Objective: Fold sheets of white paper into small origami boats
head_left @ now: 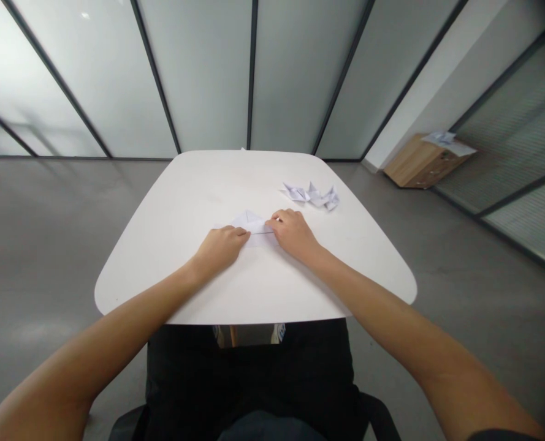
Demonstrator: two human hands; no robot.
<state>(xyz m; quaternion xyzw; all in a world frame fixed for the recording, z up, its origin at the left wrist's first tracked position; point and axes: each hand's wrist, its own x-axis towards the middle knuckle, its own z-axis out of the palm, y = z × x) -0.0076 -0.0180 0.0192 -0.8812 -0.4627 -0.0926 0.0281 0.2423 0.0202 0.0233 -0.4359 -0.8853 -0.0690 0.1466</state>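
A sheet of white paper (252, 224) lies folded into a triangular shape on the table, its point toward the far side. My left hand (221, 248) rests at the paper's left end, with the fingertips curled onto it. My right hand (293, 234) is at the right end, its fingers pressed on the paper near a fold line. The hands cover both ends of the sheet. Beyond my right hand lie several folded paper figures (309, 196), pointed and white, apart from both hands.
The rounded white table (217, 184) has a curved front edge close to my body. A black chair (254, 380) sits under me. A wooden cabinet (422, 162) with loose paper (444, 141) on top stands on the grey floor at the far right, before frosted glass walls.
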